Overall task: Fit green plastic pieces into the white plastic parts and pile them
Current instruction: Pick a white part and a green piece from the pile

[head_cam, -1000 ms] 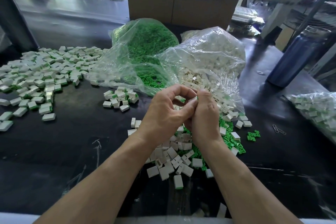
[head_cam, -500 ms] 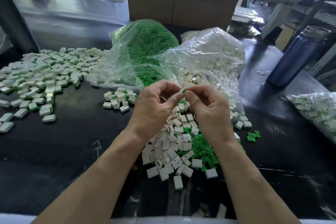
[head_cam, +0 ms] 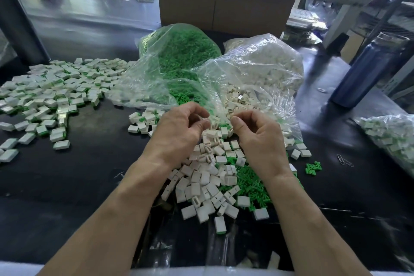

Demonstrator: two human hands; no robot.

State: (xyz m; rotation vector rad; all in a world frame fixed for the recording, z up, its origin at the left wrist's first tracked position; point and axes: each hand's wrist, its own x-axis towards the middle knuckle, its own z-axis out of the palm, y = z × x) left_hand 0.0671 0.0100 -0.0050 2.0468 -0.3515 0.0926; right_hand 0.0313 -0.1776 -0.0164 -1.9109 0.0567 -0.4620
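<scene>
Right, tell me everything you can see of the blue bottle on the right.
The blue bottle stands on the dark table at the far right edge of the view. Its body is deep blue with a dull sheen, like metal or hard plastic, and its top section looks clear or silvery. It appears to lean, which may only be the wide lens. It is blurred, so no label can be read. Neither hand is near it, and nothing but the table touches it.

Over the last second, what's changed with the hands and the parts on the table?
The left hand and right hand, pressed together a second ago, have drawn apart over the loose white parts. Whether either holds a piece now is unclear. The finished pile, green bag and white bag stayed put.
</scene>
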